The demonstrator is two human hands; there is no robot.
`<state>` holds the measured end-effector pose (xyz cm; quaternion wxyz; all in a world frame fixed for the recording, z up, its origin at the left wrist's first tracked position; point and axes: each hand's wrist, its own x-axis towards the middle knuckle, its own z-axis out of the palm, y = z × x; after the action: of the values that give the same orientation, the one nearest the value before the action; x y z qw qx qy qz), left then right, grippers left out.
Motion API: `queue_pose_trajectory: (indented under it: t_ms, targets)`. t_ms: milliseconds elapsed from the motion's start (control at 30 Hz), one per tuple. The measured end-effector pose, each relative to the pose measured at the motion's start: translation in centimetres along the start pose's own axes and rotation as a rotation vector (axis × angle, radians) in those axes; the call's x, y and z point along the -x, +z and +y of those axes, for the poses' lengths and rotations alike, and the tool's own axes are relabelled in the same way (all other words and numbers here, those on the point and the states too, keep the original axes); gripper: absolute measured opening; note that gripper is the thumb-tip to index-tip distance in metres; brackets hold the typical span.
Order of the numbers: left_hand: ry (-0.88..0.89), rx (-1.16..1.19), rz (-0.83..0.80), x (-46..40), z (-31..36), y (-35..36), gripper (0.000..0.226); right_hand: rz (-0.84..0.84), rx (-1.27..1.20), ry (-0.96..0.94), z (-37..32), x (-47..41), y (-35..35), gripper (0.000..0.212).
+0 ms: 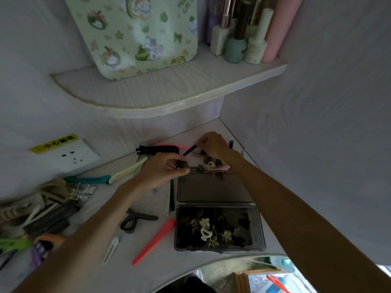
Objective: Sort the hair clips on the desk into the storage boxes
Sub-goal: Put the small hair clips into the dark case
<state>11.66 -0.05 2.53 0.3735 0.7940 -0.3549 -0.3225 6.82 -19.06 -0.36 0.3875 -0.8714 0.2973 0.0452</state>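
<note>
A dark see-through storage box sits near the desk's front edge, holding several small claw clips; its open lid lies flat behind it. Behind the lid is a little heap of small clips. My left hand pinches a small dark clip just left of that heap. My right hand is over the back of the heap, fingers closed on a thin black clip. Long clips lie scattered: a coral one, a dark crossed one, a teal and cream pair.
A pile of large clips fills the desk's left side. A black claw clip lies at the back. A wall socket sits on the left wall. A curved shelf overhangs with a pouch and bottles. The desk's front edge curves inward.
</note>
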Motion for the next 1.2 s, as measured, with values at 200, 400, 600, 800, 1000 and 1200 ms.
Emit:
queue_pose_trajectory:
  t_ms: [200,400,600,800,1000,1200]
  targets:
    - [0.019,-0.020,-0.155,3.3,1.6,0.3,0.030,0.061,-0.123,0.074,0.9,2.8,-1.8,0.044]
    - [0.072,-0.248,-0.285,6.2,3.1,2.3,0.035,-0.112,-0.493,0.069,1.0,9.5,-3.9,0.025]
    - [0.132,-0.324,-0.425,6.2,3.8,4.1,0.040,-0.423,-0.308,-0.063,2.2,15.7,-4.6,0.021]
    - [0.121,-0.281,-0.404,5.1,4.1,3.4,0.033,-0.435,-0.112,-0.062,3.1,16.7,-5.8,0.022]
    - [0.137,-0.371,-0.078,2.5,2.6,2.3,0.024,-0.096,0.015,-0.119,2.9,12.5,-5.0,0.027]
    - [0.070,-0.457,0.037,-2.2,1.7,2.6,0.035,0.032,0.179,-0.041,3.0,6.6,-2.1,0.021]
